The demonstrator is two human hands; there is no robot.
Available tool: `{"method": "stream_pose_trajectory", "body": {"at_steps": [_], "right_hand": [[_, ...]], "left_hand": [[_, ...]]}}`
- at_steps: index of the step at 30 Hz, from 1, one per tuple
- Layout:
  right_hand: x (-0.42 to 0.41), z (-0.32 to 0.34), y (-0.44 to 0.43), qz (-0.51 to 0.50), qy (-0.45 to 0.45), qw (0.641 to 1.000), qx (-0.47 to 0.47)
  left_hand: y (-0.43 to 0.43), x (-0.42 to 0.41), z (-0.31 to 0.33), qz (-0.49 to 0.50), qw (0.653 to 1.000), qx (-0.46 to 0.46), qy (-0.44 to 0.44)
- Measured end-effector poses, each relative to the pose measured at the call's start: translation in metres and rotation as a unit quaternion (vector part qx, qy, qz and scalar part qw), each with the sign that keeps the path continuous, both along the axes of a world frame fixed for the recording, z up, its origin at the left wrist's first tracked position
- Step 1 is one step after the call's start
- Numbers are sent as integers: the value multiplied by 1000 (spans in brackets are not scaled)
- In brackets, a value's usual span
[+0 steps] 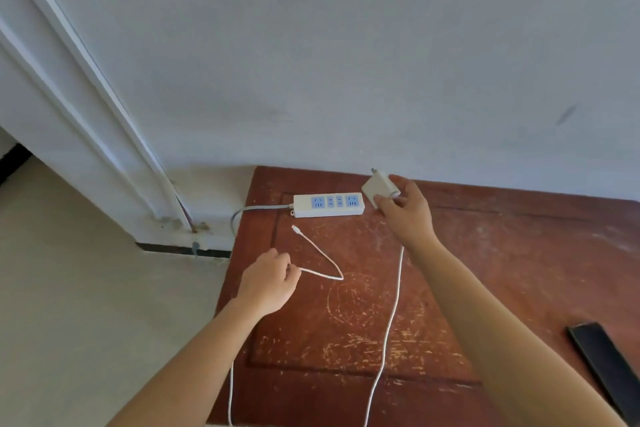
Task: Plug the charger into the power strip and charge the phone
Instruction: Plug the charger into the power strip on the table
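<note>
A white power strip with blue sockets lies near the back of the reddish-brown table, by the wall. My right hand holds the white charger block just right of the strip, raised above it, prongs pointing up and away. A white cable hangs from the charger toward me. My left hand pinches the cable near its other end; the plug tip lies on the table below the strip. The black phone lies at the table's right front.
The strip's grey cord runs off the table's left edge toward a white door frame. A grey wall stands right behind the table. Beige floor lies to the left.
</note>
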State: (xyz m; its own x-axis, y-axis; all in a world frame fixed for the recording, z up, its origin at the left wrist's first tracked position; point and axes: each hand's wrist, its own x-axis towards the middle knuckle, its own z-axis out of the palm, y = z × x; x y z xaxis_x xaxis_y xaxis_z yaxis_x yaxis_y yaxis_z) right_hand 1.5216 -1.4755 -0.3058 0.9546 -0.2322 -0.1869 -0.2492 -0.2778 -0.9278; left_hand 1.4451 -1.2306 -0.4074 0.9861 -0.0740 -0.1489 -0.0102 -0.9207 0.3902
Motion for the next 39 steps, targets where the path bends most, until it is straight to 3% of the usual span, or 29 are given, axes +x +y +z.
{"method": "stream_pose_trajectory", "body": {"at_steps": [8,16,22,29,39], "right_hand": [[50,-33,-17,18,3,992,-123],[84,-91,-33,104,88,969,-205],[88,-112,-33,165,111,944,-263],[87,-119,-25,165,109,937,-288],[108,-107,-2,211,101,898,-372]], "left_hand": [[-14,62,-23,-69,992,102,-15],[-40,106,-66,-95,977,190,15],[-45,120,-85,-69,985,152,51],[-43,119,-89,-69,989,126,38],[-40,120,-98,-69,989,123,34]]}}
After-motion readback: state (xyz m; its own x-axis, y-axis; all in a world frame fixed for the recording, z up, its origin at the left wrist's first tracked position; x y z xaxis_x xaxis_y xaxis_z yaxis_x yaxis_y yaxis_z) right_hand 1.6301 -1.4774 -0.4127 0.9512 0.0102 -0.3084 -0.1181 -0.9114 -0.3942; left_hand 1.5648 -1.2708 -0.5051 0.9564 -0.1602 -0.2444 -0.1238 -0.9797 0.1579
